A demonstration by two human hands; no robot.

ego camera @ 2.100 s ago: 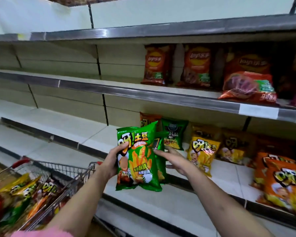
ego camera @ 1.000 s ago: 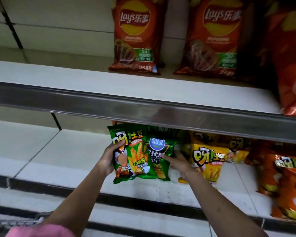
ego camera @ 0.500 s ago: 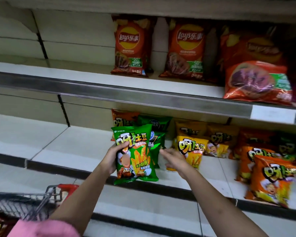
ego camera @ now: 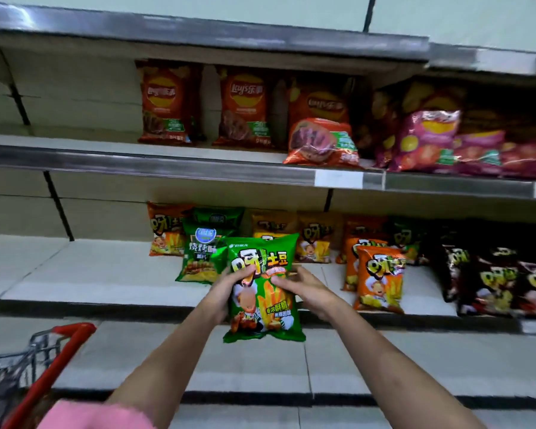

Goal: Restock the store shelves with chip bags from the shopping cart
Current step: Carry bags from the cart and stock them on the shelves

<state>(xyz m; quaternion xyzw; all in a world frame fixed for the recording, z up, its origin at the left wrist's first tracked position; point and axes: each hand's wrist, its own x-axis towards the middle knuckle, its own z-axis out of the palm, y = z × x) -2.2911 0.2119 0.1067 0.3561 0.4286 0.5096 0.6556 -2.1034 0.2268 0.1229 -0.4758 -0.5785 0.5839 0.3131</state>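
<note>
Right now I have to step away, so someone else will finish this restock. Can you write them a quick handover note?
Left hand: gripping the left edge of a green chip bag.
Right hand: fingers on the front and right side of the same bag.
The bag is held upright in front of the lower shelf, not yet set down.
Done: orange, yellow, green and dark bags already stand on that shelf; red and purple bags on the shelf above.
Left: place this bag, then go on from the shopping cart at lower left. Its contents are too blurred to count.
</note>
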